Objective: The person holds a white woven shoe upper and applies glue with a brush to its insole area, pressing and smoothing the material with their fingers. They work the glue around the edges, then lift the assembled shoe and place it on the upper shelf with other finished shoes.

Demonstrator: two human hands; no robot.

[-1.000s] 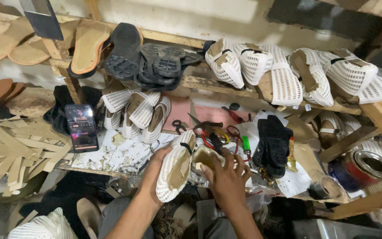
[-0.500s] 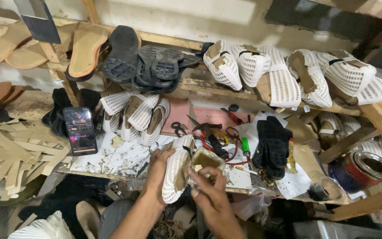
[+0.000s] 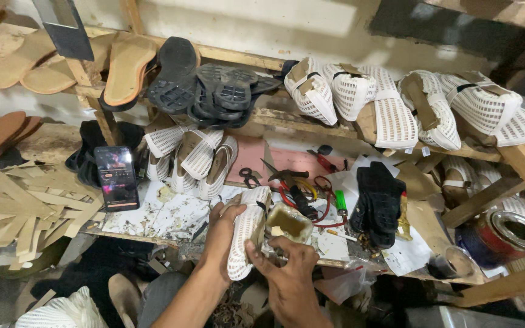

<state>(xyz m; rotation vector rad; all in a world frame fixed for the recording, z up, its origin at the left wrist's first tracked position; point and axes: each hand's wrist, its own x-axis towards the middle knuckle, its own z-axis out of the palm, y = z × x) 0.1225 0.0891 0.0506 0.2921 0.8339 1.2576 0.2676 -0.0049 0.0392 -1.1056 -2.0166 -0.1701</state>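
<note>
gripping white mesh shoe upper [image 3: 245, 234], left hand [image 3: 223, 234], right hand [image 3: 287, 276].

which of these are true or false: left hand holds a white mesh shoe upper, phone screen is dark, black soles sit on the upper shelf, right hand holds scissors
1. The left hand holds a white mesh shoe upper. True.
2. The phone screen is dark. False: it is lit, showing a picture.
3. Black soles sit on the upper shelf. True.
4. The right hand holds scissors. False: the scissors lie on the bench, apart from it.
</note>
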